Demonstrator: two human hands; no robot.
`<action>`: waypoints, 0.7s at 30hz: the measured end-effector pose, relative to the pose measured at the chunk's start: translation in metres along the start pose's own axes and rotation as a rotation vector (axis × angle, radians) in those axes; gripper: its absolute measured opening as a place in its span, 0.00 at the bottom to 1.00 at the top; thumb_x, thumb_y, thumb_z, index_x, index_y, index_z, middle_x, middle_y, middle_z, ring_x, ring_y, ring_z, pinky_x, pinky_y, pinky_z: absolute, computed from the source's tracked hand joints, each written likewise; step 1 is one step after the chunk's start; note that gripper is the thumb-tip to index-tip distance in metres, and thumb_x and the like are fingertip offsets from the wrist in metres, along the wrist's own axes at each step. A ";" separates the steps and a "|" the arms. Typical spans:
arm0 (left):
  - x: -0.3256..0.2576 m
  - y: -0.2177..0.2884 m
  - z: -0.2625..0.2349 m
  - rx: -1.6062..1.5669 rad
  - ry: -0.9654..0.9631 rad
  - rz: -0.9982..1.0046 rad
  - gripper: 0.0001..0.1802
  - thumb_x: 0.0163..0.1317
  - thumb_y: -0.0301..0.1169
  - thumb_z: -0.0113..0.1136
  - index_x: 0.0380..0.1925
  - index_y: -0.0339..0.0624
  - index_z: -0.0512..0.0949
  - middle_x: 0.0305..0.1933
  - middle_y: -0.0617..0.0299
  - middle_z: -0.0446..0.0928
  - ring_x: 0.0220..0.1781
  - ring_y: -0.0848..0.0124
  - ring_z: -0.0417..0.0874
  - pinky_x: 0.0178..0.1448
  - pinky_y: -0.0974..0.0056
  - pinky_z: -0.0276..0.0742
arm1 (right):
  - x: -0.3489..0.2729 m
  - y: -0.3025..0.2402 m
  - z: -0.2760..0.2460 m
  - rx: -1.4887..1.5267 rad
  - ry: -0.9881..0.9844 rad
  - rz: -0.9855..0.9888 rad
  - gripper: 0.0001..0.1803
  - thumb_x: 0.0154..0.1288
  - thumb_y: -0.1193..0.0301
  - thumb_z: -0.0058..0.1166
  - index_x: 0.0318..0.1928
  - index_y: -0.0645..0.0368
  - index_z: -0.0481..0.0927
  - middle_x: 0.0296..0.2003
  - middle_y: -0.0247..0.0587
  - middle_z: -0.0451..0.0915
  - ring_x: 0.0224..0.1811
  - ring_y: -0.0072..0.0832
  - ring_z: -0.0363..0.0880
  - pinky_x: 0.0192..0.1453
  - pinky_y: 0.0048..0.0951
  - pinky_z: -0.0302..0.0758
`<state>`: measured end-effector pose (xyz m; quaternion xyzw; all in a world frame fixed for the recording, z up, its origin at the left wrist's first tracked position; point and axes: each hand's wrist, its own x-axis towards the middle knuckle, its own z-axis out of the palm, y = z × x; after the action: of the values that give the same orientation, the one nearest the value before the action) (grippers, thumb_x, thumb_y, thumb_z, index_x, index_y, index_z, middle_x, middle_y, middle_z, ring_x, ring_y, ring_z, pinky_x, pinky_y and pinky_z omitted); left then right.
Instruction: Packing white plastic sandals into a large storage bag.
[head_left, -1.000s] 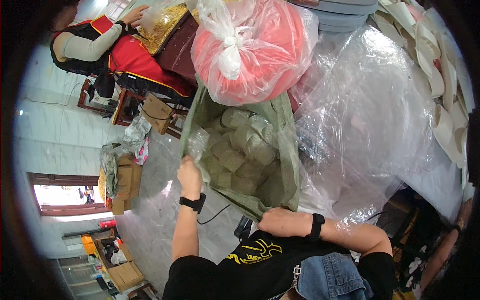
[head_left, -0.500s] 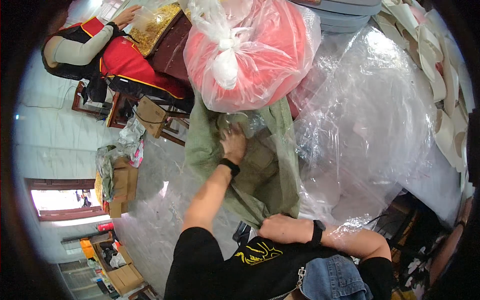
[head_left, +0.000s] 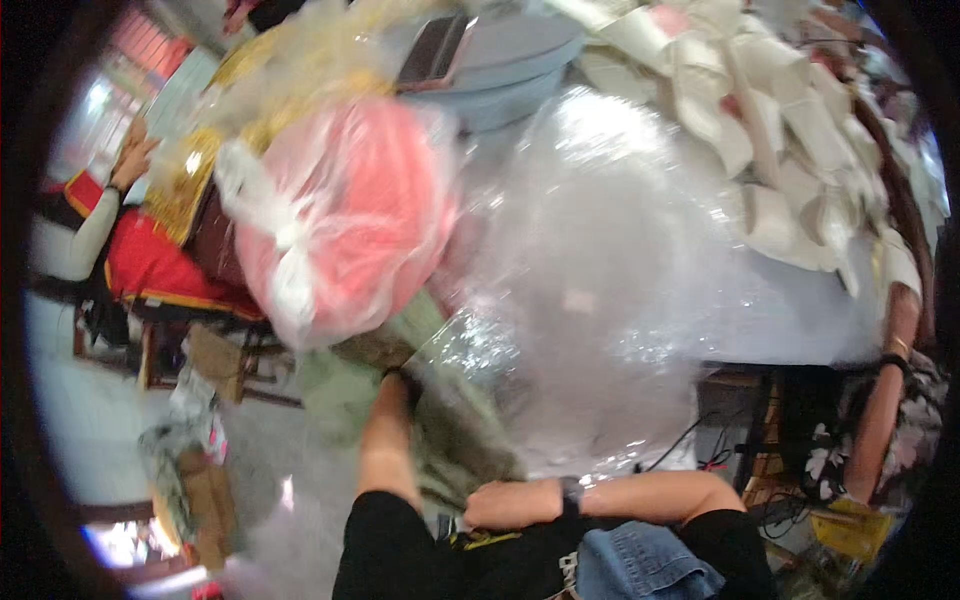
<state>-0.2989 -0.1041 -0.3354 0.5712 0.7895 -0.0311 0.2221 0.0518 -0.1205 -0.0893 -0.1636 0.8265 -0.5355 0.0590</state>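
My left arm (head_left: 388,440) reaches into the mouth of a green woven sack (head_left: 450,420). A dark band circles its wrist, and the left hand itself is hidden inside the sack, so its fingers do not show. My right hand (head_left: 500,506) is closed on the sack's near edge, close to my body. Just beyond the sack's mouth rests a knotted clear plastic bag (head_left: 360,210) full of something pink-red. To its right lies a large heap of clear plastic sheeting or bags (head_left: 600,270). The picture is blurred by motion.
Grey round lids (head_left: 510,70) with a dark phone (head_left: 433,52) stand at the back. Cream curved pieces (head_left: 780,120) are piled far right. Two other people work nearby: a hand (head_left: 132,160) by yellow pieces (head_left: 185,185) at left, an arm (head_left: 885,400) at right.
The view has swung right, so things sit further left and a person's arm appears at right. My left hand, earlier visible in the sack, is now hidden. My right hand keeps its hold.
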 end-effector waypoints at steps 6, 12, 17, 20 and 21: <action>-0.076 0.044 -0.075 -0.181 -0.068 0.149 0.26 0.64 0.34 0.60 0.63 0.41 0.76 0.64 0.41 0.76 0.70 0.45 0.72 0.69 0.45 0.71 | -0.022 0.010 -0.022 -0.022 0.178 0.125 0.10 0.64 0.74 0.56 0.43 0.66 0.80 0.39 0.60 0.82 0.47 0.58 0.80 0.49 0.52 0.76; -0.218 0.208 -0.280 -0.606 -0.034 0.461 0.05 0.59 0.19 0.64 0.34 0.31 0.87 0.29 0.51 0.87 0.37 0.62 0.93 0.39 0.64 0.85 | -0.094 -0.023 -0.058 -0.119 0.435 0.162 0.23 0.63 0.79 0.56 0.59 0.66 0.79 0.49 0.59 0.83 0.53 0.54 0.81 0.55 0.49 0.77; -0.172 0.306 -0.286 -0.126 0.300 0.972 0.26 0.59 0.35 0.71 0.58 0.44 0.81 0.70 0.48 0.74 0.75 0.47 0.69 0.72 0.32 0.64 | -0.147 -0.026 -0.090 -0.335 0.545 0.212 0.23 0.64 0.80 0.54 0.61 0.64 0.78 0.57 0.55 0.80 0.57 0.51 0.80 0.59 0.44 0.78; -0.118 0.334 -0.252 0.037 0.294 0.829 0.33 0.59 0.45 0.70 0.65 0.51 0.76 0.77 0.50 0.64 0.82 0.44 0.54 0.72 0.18 0.45 | -0.186 -0.057 -0.114 -0.271 0.534 0.269 0.24 0.69 0.78 0.54 0.65 0.61 0.76 0.57 0.56 0.79 0.57 0.51 0.79 0.59 0.42 0.77; -0.104 0.342 -0.247 0.077 0.345 0.809 0.34 0.59 0.46 0.70 0.66 0.52 0.76 0.78 0.50 0.62 0.82 0.43 0.53 0.71 0.16 0.45 | -0.204 -0.070 -0.124 -0.247 0.540 0.247 0.24 0.69 0.77 0.54 0.65 0.60 0.76 0.56 0.55 0.81 0.54 0.51 0.81 0.58 0.42 0.78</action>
<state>-0.0378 -0.0036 -0.0036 0.8391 0.5260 0.1248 0.0600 0.2241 0.0292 0.0099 0.0803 0.8845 -0.4441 -0.1182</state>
